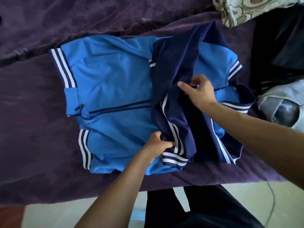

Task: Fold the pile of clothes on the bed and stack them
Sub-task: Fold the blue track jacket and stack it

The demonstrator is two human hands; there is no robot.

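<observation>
A bright blue zip jacket (111, 83) with navy and white striped trim lies flat on the purple bedspread (32, 112). Its navy sleeves (174, 66) are folded across the chest on the right side. My left hand (158, 145) grips a navy sleeve near its striped cuff at the jacket's near edge. My right hand (197, 91) pinches the navy fabric by the zip, near the collar end.
A pile of dark clothes (279, 46) and a pale denim garment (283, 102) lie at the right. A patterned pillow (238, 9) sits at the top right. The bed's near edge and a pale floor (82, 211) run below.
</observation>
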